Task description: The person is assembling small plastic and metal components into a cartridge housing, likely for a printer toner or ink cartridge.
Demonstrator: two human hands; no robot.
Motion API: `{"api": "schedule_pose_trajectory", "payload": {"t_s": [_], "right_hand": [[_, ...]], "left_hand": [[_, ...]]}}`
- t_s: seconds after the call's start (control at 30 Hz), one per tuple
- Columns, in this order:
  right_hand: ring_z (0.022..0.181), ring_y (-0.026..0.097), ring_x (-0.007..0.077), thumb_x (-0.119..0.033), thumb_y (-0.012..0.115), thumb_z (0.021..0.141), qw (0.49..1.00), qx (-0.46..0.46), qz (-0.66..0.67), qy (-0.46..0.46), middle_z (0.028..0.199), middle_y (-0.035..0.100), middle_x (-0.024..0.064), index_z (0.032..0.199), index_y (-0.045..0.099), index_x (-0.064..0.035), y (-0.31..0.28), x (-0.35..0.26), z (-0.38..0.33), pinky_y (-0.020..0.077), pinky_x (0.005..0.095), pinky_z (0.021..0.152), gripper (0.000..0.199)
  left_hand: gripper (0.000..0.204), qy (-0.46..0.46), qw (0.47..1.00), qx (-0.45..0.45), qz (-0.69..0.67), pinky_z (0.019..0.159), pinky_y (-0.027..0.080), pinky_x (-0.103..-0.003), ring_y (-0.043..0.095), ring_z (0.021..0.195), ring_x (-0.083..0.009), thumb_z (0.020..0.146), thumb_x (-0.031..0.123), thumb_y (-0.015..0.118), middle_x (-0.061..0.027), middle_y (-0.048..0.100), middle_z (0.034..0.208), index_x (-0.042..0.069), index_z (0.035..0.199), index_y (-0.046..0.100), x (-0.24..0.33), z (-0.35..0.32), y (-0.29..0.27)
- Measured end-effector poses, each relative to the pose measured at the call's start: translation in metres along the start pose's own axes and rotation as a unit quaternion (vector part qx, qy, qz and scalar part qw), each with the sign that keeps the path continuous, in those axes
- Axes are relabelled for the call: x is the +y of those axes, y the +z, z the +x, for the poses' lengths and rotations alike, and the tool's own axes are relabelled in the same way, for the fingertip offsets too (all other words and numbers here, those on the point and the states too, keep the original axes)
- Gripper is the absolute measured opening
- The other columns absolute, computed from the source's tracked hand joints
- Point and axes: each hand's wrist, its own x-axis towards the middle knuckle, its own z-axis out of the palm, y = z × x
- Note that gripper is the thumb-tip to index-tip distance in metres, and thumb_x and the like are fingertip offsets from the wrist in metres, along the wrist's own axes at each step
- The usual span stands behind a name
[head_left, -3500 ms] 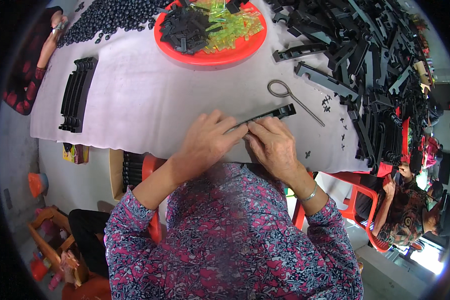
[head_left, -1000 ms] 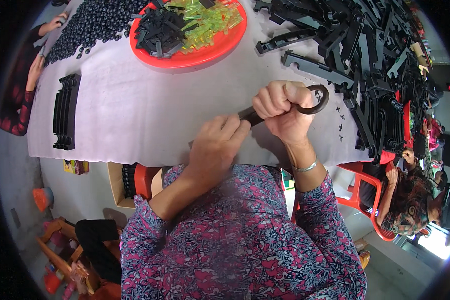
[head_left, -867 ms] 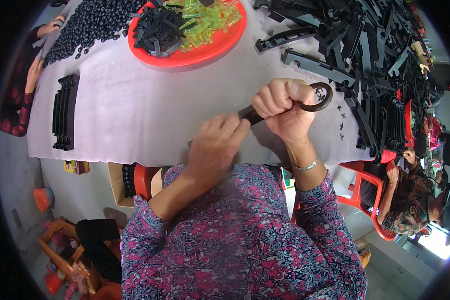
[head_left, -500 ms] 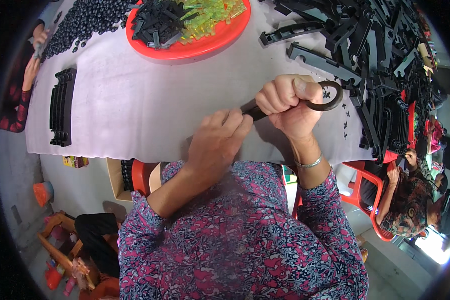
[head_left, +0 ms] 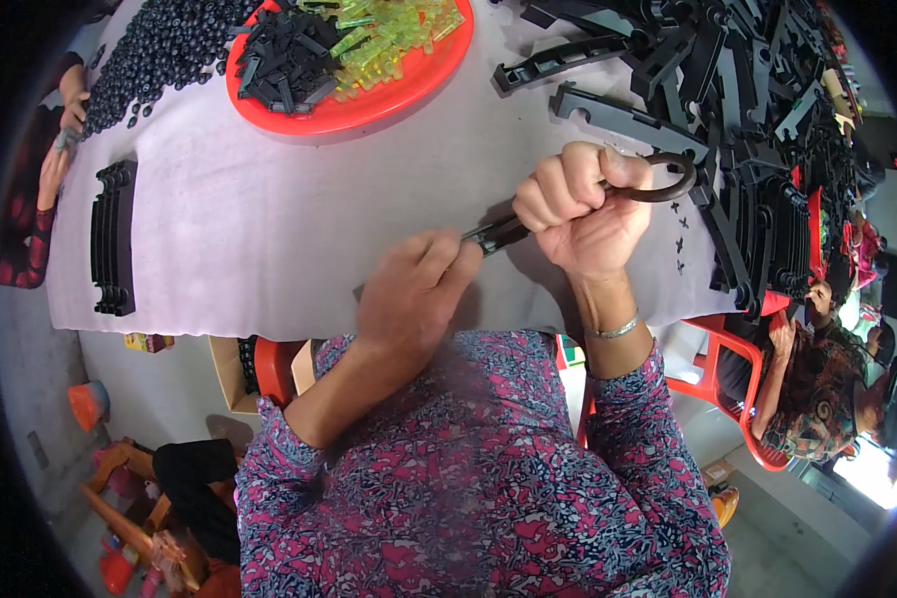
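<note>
My right hand (head_left: 580, 204) is closed in a fist. A dark ring-shaped handle (head_left: 690, 177) sticks out past its thumb side. From the other side of that fist a narrow black plastic strip (head_left: 500, 233) runs to my left hand (head_left: 416, 284), whose fingers are closed on its end. Whether the ring and the strip are joined inside the fist cannot be seen. Both hands are above the cloth-covered table (head_left: 299, 219), near its front edge.
Ahead sits a red plate (head_left: 339, 128) with black and yellow-green plastic pieces. Many black holders (head_left: 628, 118) pile up at the right. A stacked black rack (head_left: 115, 239) and small round black parts (head_left: 169, 50) lie left. Other people sit at both sides.
My left hand has drawn slightly back and left, so more of the strip shows between the hands. The ring has tilted and shifted a little right. The view has turned slightly.
</note>
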Motion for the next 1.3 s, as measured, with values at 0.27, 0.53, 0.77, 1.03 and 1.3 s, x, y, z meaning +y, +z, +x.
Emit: {"api": "schedule_pose_trajectory", "payload": {"t_s": [0.27, 0.53, 0.77, 1.03, 1.3], "right_hand": [[0.052, 0.018, 0.0116, -0.038, 0.042, 0.094, 1.000, -0.004, 0.020, -0.011, 0.055, 0.027, -0.0025, 0.061, 0.030, -0.0145, -0.005, 0.004, 0.000, 0.0163, 0.0318, 0.049, 0.042], [0.052, 0.018, 0.0115, -0.038, 0.042, 0.092, 0.999, -0.010, 0.038, -0.002, 0.055, 0.027, -0.0027, 0.060, 0.031, -0.0149, -0.009, 0.006, 0.002, 0.0163, 0.0317, 0.049, 0.041], [0.052, 0.018, 0.0116, -0.039, 0.043, 0.091, 0.999, 0.009, 0.045, -0.010, 0.055, 0.028, -0.0034, 0.061, 0.031, -0.0153, -0.019, 0.009, -0.004, 0.0161, 0.0314, 0.048, 0.040], [0.052, 0.018, 0.0118, -0.040, 0.044, 0.091, 0.999, 0.001, 0.043, -0.017, 0.055, 0.028, -0.0031, 0.061, 0.032, -0.0148, -0.018, 0.004, -0.003, 0.0157, 0.0316, 0.048, 0.041], [0.052, 0.017, 0.0120, -0.040, 0.044, 0.090, 0.999, -0.006, 0.036, -0.012, 0.054, 0.027, -0.0031, 0.060, 0.031, -0.0150, -0.018, 0.004, -0.001, 0.0152, 0.0319, 0.048, 0.041]], "left_hand": [[0.034, -0.008, 0.999, -0.040, 0.010, 0.083, 0.050, -0.039, 0.061, 0.100, -0.0261, 0.082, 0.006, 0.062, -0.0081, 0.060, 0.111, 0.009, 0.115, 0.066, 0.001, 0.001, -0.002], [0.036, -0.002, 0.999, -0.037, 0.005, 0.082, 0.051, -0.042, 0.061, 0.100, -0.0278, 0.081, 0.005, 0.063, -0.0088, 0.060, 0.111, 0.008, 0.116, 0.066, 0.000, 0.003, -0.002], [0.036, -0.002, 0.999, -0.045, 0.014, 0.079, 0.051, -0.041, 0.062, 0.098, -0.0273, 0.079, 0.003, 0.064, -0.0081, 0.059, 0.109, 0.008, 0.115, 0.067, 0.001, 0.004, -0.004], [0.036, 0.019, 0.999, -0.037, 0.018, 0.077, 0.050, -0.041, 0.061, 0.098, -0.0283, 0.080, 0.005, 0.062, -0.0096, 0.054, 0.112, 0.005, 0.116, 0.061, 0.000, 0.005, -0.003], [0.035, 0.022, 0.999, -0.039, 0.022, 0.076, 0.050, -0.040, 0.061, 0.095, -0.0273, 0.080, 0.006, 0.062, -0.0094, 0.054, 0.110, 0.004, 0.115, 0.062, -0.001, 0.006, -0.003]]}}
